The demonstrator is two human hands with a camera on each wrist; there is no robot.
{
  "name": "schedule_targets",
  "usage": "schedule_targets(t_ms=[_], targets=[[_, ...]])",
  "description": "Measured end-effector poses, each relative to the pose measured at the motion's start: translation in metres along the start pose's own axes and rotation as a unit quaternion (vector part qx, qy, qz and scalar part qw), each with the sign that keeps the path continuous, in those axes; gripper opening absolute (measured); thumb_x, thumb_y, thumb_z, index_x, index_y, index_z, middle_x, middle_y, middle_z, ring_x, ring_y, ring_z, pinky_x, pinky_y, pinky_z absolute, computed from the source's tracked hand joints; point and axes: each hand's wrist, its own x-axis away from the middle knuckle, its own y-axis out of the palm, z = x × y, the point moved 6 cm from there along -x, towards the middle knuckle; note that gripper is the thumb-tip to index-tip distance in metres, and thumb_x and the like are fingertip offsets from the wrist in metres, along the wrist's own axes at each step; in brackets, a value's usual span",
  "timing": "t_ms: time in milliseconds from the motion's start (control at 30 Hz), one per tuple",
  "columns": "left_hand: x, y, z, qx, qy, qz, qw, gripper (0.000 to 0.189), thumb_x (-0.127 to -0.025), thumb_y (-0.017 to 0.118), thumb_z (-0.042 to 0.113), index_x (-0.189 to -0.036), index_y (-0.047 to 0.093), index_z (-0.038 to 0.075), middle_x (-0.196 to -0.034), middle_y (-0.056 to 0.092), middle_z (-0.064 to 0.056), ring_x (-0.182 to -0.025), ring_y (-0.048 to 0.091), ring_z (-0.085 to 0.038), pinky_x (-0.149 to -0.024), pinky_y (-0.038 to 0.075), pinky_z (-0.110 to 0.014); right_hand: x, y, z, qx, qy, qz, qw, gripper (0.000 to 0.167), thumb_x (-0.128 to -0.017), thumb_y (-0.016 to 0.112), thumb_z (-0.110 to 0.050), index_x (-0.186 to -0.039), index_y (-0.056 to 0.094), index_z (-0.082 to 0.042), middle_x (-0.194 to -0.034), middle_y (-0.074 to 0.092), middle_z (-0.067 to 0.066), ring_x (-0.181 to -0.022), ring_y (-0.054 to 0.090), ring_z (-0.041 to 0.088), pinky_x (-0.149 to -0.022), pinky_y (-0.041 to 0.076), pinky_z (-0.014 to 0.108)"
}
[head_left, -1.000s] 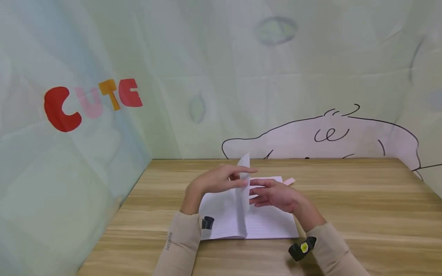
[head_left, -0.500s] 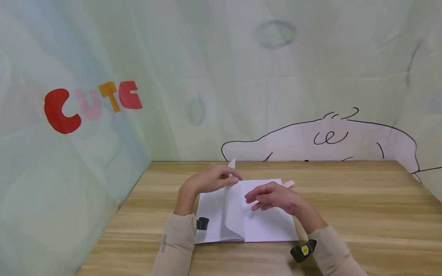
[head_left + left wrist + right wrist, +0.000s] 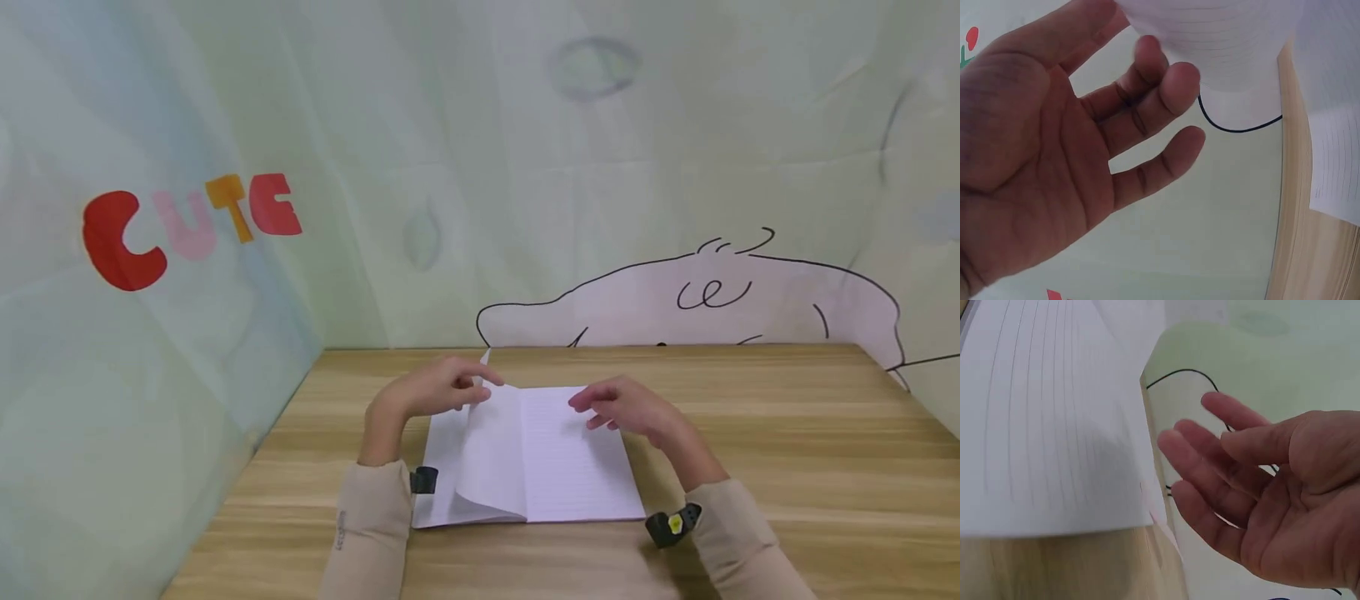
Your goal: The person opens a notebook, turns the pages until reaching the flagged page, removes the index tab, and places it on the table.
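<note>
An open notebook with lined white pages [image 3: 577,475] lies on the wooden table. My left hand [image 3: 431,390] pinches one page [image 3: 491,454] near its far edge between thumb and index finger. That page is lifted and bends over toward the left side, its lower corner curling. In the left wrist view the other fingers [image 3: 1179,94] are loosely bent and hold nothing. My right hand [image 3: 626,408] hovers over the far right part of the notebook, fingers relaxed with nothing in them. A pink tab [image 3: 1165,536] sticks out at the notebook's edge in the right wrist view.
The wooden table [image 3: 765,450] extends on both sides of the notebook. Behind it hangs a pale green backdrop [image 3: 420,250] with a line drawing and coloured letters. A dark strap with a yellow mark [image 3: 673,525] sits at the right wrist.
My left hand has carried the page from upright over to the left, laying bare the right-hand page. The right hand has drawn back from the page, to the right.
</note>
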Motion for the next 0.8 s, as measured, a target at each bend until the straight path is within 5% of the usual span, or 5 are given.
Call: schedule_targets(t_ms=[100,300,567,700,800], targets=[[0.006,-0.001,-0.007,0.013,-0.014,-0.004,0.9998,0.03,-0.101,0.06,0.019,-0.13,0.066,0.016,-0.087,0.063,-0.011,-0.078,0.061,-0.034,-0.068,0.047,-0.032,0.0,-0.006,0.006,0.04,0.008,0.028,0.9988,0.03,-0.1,0.049,0.002,-0.124,0.067,0.0,-0.124,0.064,0.019,-0.088,0.068,0.022,-0.087,0.051,0.043],[0.012,-0.005,-0.018,0.001,-0.04,-0.008,0.9991,0.034,-0.101,0.058,0.014,-0.135,0.064,0.016,-0.1,0.063,-0.007,-0.079,0.061,-0.026,-0.071,0.047,-0.033,-0.003,-0.017,0.026,0.037,0.034,0.048,0.9976,0.042,-0.102,0.047,-0.002,-0.144,0.049,0.001,-0.137,0.051,0.024,-0.078,0.063,0.022,-0.084,0.049,0.039],[0.022,-0.01,-0.033,-0.032,-0.091,-0.01,0.9953,0.041,-0.096,0.059,0.008,-0.134,0.066,0.018,-0.091,0.058,-0.005,-0.072,0.058,-0.018,-0.069,0.044,-0.032,-0.004,-0.018,0.041,0.02,0.066,0.046,0.9965,0.052,-0.103,0.042,-0.008,-0.152,0.031,0.006,-0.09,0.056,0.017,-0.062,0.05,0.02,-0.065,0.044,0.034],[0.024,-0.007,-0.041,-0.025,-0.126,-0.031,0.9913,0.046,-0.094,0.063,0.009,-0.138,0.063,0.021,-0.09,0.053,-0.005,-0.071,0.053,-0.017,-0.067,0.041,-0.03,-0.006,-0.02,0.044,0.021,0.064,0.067,0.9955,0.053,-0.102,0.044,-0.01,-0.15,0.031,0.009,-0.099,0.055,0.022,-0.065,0.047,0.02,-0.063,0.044,0.033],[0.026,-0.005,-0.046,-0.013,-0.155,-0.041,0.9869,0.05,-0.092,0.065,0.009,-0.14,0.061,0.023,-0.081,0.048,-0.005,-0.068,0.047,-0.016,-0.064,0.037,-0.029,-0.007,-0.021,0.045,0.021,0.072,0.085,0.9936,0.05,-0.103,0.045,-0.012,-0.148,0.036,0.008,-0.121,0.052,0.024,-0.073,0.049,0.023,-0.066,0.045,0.034]])
